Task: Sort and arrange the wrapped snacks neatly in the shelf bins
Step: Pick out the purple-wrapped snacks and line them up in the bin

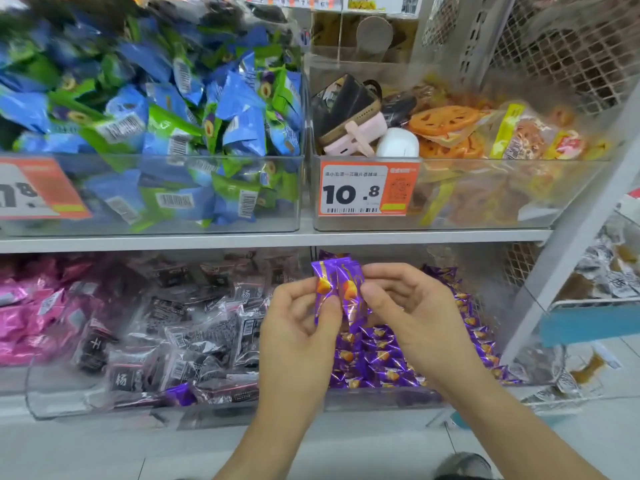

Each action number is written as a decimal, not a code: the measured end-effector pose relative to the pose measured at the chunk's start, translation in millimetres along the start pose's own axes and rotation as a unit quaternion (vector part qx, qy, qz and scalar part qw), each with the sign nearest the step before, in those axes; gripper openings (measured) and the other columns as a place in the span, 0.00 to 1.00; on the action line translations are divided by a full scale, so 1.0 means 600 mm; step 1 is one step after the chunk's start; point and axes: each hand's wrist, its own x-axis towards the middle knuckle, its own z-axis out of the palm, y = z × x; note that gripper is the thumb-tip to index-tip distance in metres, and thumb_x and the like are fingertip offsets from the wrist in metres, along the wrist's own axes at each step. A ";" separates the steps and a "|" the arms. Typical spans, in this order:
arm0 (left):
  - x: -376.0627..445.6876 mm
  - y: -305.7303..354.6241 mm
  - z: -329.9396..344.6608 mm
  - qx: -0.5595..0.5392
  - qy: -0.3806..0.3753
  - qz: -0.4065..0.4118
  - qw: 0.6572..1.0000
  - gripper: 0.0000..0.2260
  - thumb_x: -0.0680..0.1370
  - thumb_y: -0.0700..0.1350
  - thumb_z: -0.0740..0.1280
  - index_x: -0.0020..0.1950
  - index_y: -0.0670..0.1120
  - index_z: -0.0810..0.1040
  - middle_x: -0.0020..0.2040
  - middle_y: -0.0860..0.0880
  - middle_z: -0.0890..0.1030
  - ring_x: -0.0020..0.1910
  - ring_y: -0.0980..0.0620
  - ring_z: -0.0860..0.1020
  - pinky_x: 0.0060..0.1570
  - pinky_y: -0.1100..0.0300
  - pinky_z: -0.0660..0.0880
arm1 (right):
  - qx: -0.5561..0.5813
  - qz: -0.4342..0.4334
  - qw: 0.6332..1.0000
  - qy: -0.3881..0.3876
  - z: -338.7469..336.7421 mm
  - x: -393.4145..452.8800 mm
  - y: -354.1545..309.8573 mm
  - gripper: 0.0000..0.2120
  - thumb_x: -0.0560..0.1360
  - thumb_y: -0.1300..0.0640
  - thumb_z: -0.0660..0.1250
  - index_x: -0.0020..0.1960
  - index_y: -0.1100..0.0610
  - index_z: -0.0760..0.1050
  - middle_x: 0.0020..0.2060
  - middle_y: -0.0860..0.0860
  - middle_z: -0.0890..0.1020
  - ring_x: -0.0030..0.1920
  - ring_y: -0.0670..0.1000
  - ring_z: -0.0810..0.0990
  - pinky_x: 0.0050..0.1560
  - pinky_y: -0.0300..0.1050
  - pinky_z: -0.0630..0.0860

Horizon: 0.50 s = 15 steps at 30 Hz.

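Two purple wrapped snacks (337, 287) with orange pictures stand upright side by side between my hands, above the lower right clear bin (381, 400). My left hand (301, 327) pinches them from the left with thumb and fingers. My right hand (408, 306) holds their right edge with its thumb, fingers curled behind. Below lie several matching purple snacks (381, 362) in rows in the bin. One stray purple snack (180, 393) lies in the black-and-silver packet bin (62, 407) to the left.
Pink packets (31, 313) fill the lower left. The upper shelf (277, 239) carries a bin of blue and green packets (166, 133) and a bin of orange lotus-root snacks (460, 133) holding a phone, power bank and white case. A wire rack (588, 289) stands right.
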 end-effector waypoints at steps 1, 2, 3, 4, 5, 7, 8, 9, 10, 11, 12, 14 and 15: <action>0.001 -0.003 -0.002 -0.001 -0.002 -0.005 1.000 0.09 0.78 0.35 0.67 0.56 0.44 0.76 0.45 0.47 0.86 0.44 0.48 0.85 0.49 0.48 0.80 | 0.001 0.016 1.000 -0.022 -0.001 0.001 0.005 0.12 0.74 0.59 0.71 0.57 0.57 0.80 0.45 0.54 0.86 0.46 0.57 0.84 0.42 0.46 0.83; 0.002 -0.005 -0.004 0.000 -0.008 -0.009 1.000 0.10 0.78 0.35 0.67 0.57 0.45 0.76 0.45 0.47 0.86 0.43 0.49 0.85 0.47 0.50 0.80 | 0.007 0.033 0.999 -0.042 -0.002 0.001 0.012 0.13 0.75 0.58 0.70 0.59 0.57 0.80 0.47 0.54 0.86 0.48 0.59 0.84 0.44 0.50 0.84; 0.002 -0.006 -0.006 0.005 -0.017 -0.011 1.000 0.11 0.78 0.34 0.66 0.58 0.47 0.77 0.45 0.48 0.87 0.42 0.50 0.85 0.45 0.54 0.80 | 0.012 0.047 0.997 -0.058 -0.003 0.001 0.019 0.13 0.76 0.58 0.69 0.60 0.57 0.80 0.48 0.55 0.86 0.48 0.61 0.84 0.46 0.53 0.84; 0.002 -0.008 -0.007 0.013 -0.027 -0.014 0.999 0.12 0.78 0.35 0.66 0.58 0.49 0.78 0.44 0.49 0.87 0.41 0.53 0.85 0.43 0.59 0.80 | 0.016 0.053 0.996 -0.066 -0.004 0.001 0.026 0.13 0.76 0.57 0.69 0.60 0.56 0.80 0.48 0.55 0.87 0.48 0.61 0.83 0.47 0.53 0.83; 0.000 -0.010 -0.008 0.022 -0.037 -0.016 0.999 0.12 0.78 0.36 0.66 0.56 0.50 0.79 0.43 0.49 0.87 0.40 0.55 0.84 0.41 0.64 0.79 | 0.019 0.052 0.996 -0.067 -0.005 0.000 0.032 0.13 0.74 0.56 0.69 0.59 0.56 0.80 0.47 0.54 0.87 0.47 0.61 0.84 0.46 0.51 0.83; -0.005 -0.015 -0.006 0.032 -0.070 -0.025 0.997 0.08 0.77 0.40 0.67 0.53 0.51 0.80 0.43 0.52 0.86 0.42 0.57 0.84 0.41 0.69 0.77 | 0.028 0.042 0.997 -0.058 -0.007 -0.004 0.041 0.13 0.71 0.54 0.71 0.55 0.55 0.81 0.44 0.52 0.86 0.43 0.55 0.84 0.43 0.43 0.81; -0.007 -0.018 -0.005 0.044 -0.090 -0.024 0.995 0.08 0.75 0.43 0.68 0.54 0.50 0.80 0.44 0.52 0.86 0.44 0.57 0.84 0.42 0.69 0.77 | 0.035 0.038 0.997 -0.056 -0.009 -0.006 0.045 0.12 0.71 0.55 0.71 0.53 0.55 0.81 0.42 0.51 0.86 0.42 0.51 0.83 0.43 0.39 0.79; -0.009 -0.022 -0.004 0.064 -0.107 -0.019 0.992 0.12 0.74 0.45 0.69 0.57 0.49 0.79 0.46 0.53 0.86 0.47 0.57 0.84 0.44 0.68 0.77 | 0.037 0.033 0.997 -0.059 -0.012 -0.008 0.049 0.10 0.71 0.57 0.71 0.52 0.55 0.81 0.41 0.49 0.86 0.41 0.48 0.83 0.43 0.37 0.78; -0.010 -0.027 -0.003 0.080 -0.117 -0.014 0.990 0.15 0.73 0.47 0.70 0.59 0.49 0.77 0.48 0.54 0.86 0.48 0.56 0.84 0.45 0.66 0.78 | 0.034 0.027 0.997 -0.062 -0.015 -0.009 0.052 0.08 0.72 0.58 0.71 0.51 0.55 0.81 0.40 0.48 0.85 0.42 0.46 0.82 0.43 0.36 0.78; -0.010 -0.032 -0.003 0.089 -0.122 -0.011 0.988 0.16 0.74 0.47 0.71 0.61 0.49 0.76 0.49 0.54 0.86 0.50 0.55 0.84 0.47 0.64 0.78 | 0.026 0.022 0.997 -0.066 -0.019 -0.010 0.054 0.08 0.73 0.59 0.71 0.52 0.55 0.81 0.41 0.47 0.85 0.43 0.45 0.83 0.43 0.36 0.78; -0.009 -0.035 -0.003 0.089 -0.126 -0.011 0.988 0.16 0.75 0.47 0.71 0.62 0.48 0.75 0.51 0.53 0.86 0.51 0.54 0.83 0.50 0.61 0.78 | 0.022 0.019 0.997 -0.071 -0.022 -0.011 0.055 0.08 0.73 0.58 0.71 0.52 0.56 0.80 0.42 0.47 0.85 0.44 0.45 0.83 0.43 0.36 0.78; -0.008 -0.040 -0.004 0.089 -0.136 -0.014 0.987 0.15 0.76 0.46 0.68 0.62 0.46 0.73 0.52 0.51 0.85 0.54 0.51 0.83 0.55 0.53 0.78 | 0.031 0.028 0.995 -0.091 -0.027 -0.012 0.055 0.12 0.70 0.55 0.72 0.52 0.58 0.80 0.44 0.50 0.85 0.46 0.47 0.84 0.41 0.36 0.78; -0.008 -0.041 -0.004 0.096 -0.139 -0.014 0.986 0.15 0.76 0.45 0.66 0.62 0.46 0.73 0.52 0.50 0.85 0.54 0.50 0.83 0.57 0.50 0.77 | 0.032 0.033 0.994 -0.098 -0.029 -0.010 0.056 0.13 0.69 0.55 0.73 0.52 0.58 0.80 0.45 0.51 0.85 0.47 0.47 0.84 0.41 0.37 0.79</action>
